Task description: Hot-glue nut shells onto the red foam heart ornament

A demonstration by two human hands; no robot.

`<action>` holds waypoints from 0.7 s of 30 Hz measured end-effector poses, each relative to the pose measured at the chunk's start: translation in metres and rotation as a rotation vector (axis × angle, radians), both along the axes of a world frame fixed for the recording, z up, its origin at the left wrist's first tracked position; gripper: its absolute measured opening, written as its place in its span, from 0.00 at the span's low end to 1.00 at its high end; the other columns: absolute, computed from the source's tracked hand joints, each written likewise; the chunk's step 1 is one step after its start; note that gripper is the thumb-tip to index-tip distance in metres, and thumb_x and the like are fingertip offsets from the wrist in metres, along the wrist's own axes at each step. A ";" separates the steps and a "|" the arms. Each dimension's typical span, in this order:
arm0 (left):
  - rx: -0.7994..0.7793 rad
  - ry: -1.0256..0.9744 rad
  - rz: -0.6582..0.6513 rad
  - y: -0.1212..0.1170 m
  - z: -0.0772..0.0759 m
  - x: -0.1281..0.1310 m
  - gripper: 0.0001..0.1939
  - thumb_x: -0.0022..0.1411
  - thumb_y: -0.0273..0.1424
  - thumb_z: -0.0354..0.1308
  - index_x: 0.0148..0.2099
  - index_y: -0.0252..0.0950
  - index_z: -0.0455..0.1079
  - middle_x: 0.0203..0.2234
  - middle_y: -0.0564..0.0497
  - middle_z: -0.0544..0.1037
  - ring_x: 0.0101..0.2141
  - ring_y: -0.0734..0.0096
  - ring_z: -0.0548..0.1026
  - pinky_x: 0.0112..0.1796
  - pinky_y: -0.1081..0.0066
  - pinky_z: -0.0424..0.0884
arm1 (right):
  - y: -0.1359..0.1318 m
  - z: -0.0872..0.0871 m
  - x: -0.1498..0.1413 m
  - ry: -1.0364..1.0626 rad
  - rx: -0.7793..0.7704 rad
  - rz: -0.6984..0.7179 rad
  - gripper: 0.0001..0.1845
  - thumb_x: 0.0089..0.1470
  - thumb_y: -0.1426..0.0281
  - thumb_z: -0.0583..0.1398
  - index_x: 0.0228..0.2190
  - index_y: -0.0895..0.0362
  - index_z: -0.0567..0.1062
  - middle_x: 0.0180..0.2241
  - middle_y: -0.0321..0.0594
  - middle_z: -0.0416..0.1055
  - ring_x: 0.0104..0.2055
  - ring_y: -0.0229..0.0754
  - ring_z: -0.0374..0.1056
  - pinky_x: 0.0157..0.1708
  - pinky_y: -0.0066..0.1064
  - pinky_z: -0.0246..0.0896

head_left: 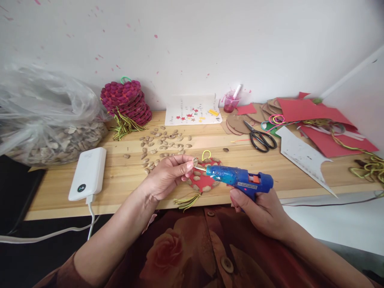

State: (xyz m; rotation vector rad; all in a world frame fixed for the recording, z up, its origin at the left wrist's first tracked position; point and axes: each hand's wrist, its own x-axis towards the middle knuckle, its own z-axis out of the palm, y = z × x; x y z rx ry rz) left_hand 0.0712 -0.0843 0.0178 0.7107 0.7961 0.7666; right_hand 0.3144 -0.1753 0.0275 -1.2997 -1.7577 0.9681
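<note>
My left hand (172, 174) pinches a small tan nut shell (195, 162) between thumb and fingertips. My right hand (258, 208) is wrapped round the handle of a blue glue gun (234, 178), a small red light showing on its side. The gun's metal nozzle points left, at or very near the shell; I cannot tell if they touch. Beneath both lies a red card piece (206, 184) with shells stuck on it, a yellow loop (206, 155) at its top and a green-brown tassel (187, 201) below. Several loose shells (163, 142) are scattered behind my left hand.
At left are a plastic bag of shells (57, 140), a white power bank (88, 174) with a cable, and a stack of purple shell-covered pieces (126, 102). Behind are a paper sheet (177, 108) and a pink cup (231, 102). Black scissors (261, 138) and red card (318, 112) lie right.
</note>
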 end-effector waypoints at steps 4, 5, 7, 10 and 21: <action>-0.009 0.002 0.002 0.000 -0.001 0.000 0.20 0.43 0.36 0.82 0.33 0.31 0.79 0.21 0.53 0.75 0.22 0.82 0.68 0.26 0.80 0.64 | -0.001 -0.001 0.000 0.004 -0.014 -0.017 0.16 0.67 0.62 0.57 0.27 0.52 0.71 0.21 0.34 0.68 0.23 0.39 0.64 0.24 0.32 0.60; -0.011 0.003 0.002 0.000 -0.002 0.000 0.20 0.43 0.36 0.82 0.34 0.31 0.79 0.21 0.53 0.76 0.22 0.82 0.68 0.26 0.80 0.64 | -0.001 -0.001 -0.001 0.002 -0.013 -0.017 0.16 0.67 0.62 0.57 0.27 0.52 0.71 0.21 0.34 0.68 0.23 0.39 0.64 0.24 0.32 0.60; -0.010 0.004 0.000 0.000 -0.002 -0.001 0.20 0.44 0.35 0.82 0.34 0.31 0.79 0.21 0.53 0.76 0.22 0.81 0.68 0.26 0.80 0.64 | -0.001 -0.001 -0.001 0.000 -0.005 -0.016 0.16 0.67 0.62 0.57 0.27 0.52 0.71 0.21 0.34 0.68 0.23 0.39 0.64 0.24 0.32 0.60; -0.012 0.011 0.003 0.000 -0.002 -0.001 0.20 0.43 0.36 0.82 0.33 0.31 0.79 0.22 0.53 0.76 0.23 0.81 0.68 0.26 0.79 0.64 | 0.000 -0.001 0.000 -0.010 0.002 -0.017 0.17 0.67 0.62 0.57 0.27 0.52 0.71 0.21 0.34 0.68 0.23 0.40 0.64 0.25 0.32 0.61; 0.006 0.035 -0.006 -0.001 0.001 0.002 0.21 0.42 0.38 0.82 0.33 0.31 0.80 0.21 0.53 0.75 0.22 0.82 0.67 0.25 0.80 0.62 | -0.001 -0.004 0.003 -0.005 0.001 0.002 0.15 0.68 0.64 0.57 0.28 0.52 0.70 0.22 0.33 0.68 0.24 0.39 0.64 0.27 0.33 0.60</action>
